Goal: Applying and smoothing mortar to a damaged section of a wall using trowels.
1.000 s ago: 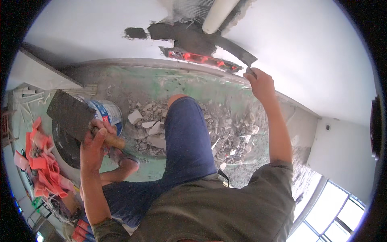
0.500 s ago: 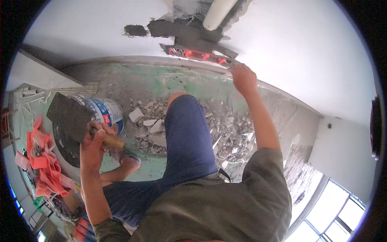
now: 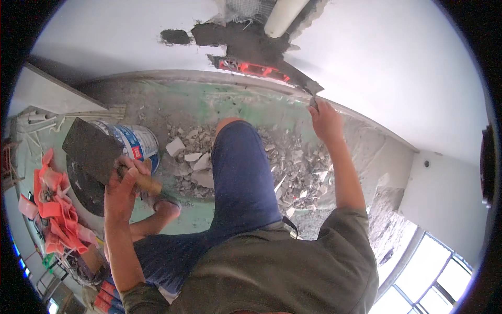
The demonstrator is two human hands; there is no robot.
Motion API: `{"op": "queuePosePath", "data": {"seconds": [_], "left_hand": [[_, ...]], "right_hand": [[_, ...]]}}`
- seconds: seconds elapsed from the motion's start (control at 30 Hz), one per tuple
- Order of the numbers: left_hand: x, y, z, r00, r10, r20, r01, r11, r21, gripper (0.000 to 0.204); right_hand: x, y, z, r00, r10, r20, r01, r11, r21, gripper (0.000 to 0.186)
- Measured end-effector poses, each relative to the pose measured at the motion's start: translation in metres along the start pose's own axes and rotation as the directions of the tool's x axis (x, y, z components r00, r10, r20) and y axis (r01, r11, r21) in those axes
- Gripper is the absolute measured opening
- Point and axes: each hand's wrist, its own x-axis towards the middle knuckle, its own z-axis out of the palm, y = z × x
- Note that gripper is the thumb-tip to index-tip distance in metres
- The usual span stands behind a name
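Note:
My left hand [image 3: 121, 186] is closed round the wooden handle of a plastering trowel [image 3: 91, 145], whose broad blade is coated in dark grey mortar. That trowel sits above a white and blue bucket [image 3: 144, 144]. In my right hand [image 3: 328, 120] is a small trowel [image 3: 309, 81], its thin blade against the low part of the white wall. Just left of this blade, a row of red socket boxes [image 3: 253, 69] is set into the wall. Wet dark mortar [image 3: 240, 42] surrounds the boxes' upper side.
Broken rubble [image 3: 295, 167] lies on the dusty green floor on both sides of my bent knee [image 3: 238, 157]. A white pipe [image 3: 285, 17] stands out from the wall. A round black tub [image 3: 83, 186] and a pile of red-pink strips [image 3: 57, 209] are at left.
My right hand has drawn the small trowel right and slightly down, away from the red boxes. More of the trowel's blade shows. My left hand has barely moved.

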Motion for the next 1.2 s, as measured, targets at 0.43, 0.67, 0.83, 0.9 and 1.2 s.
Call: {"op": "queuePosePath", "data": {"seconds": [0.43,0.67,0.83,0.9,1.2], "left_hand": [[-0.004,0.002,0.000,0.999,-0.046,-0.023,0.045,0.998,-0.039,0.019],[-0.001,-0.001,0.007,0.999,-0.033,-0.036,0.032,0.999,-0.026,0.019],[0.002,-0.004,0.004,0.998,-0.046,-0.037,0.044,0.998,-0.039,0.020],[0.003,-0.006,0.003,0.999,-0.036,-0.039,0.034,0.998,-0.055,0.020],[-0.001,0.004,0.007,0.998,-0.036,0.044,0.039,0.997,-0.072,0.019]], "right_hand": [[0.014,0.028,0.033,0.981,-0.162,-0.104,0.163,0.987,-0.005,0.035],[0.051,0.004,0.052,0.979,-0.165,-0.121,0.168,0.986,0.014,0.032],[0.033,0.015,0.037,0.999,-0.024,-0.041,0.024,1.000,0.004,0.035],[0.027,0.011,0.032,0.999,0.038,-0.034,-0.038,0.999,0.016,0.039],[-0.010,0.046,0.036,0.996,-0.080,0.027,0.081,0.996,-0.038,0.037]]}}
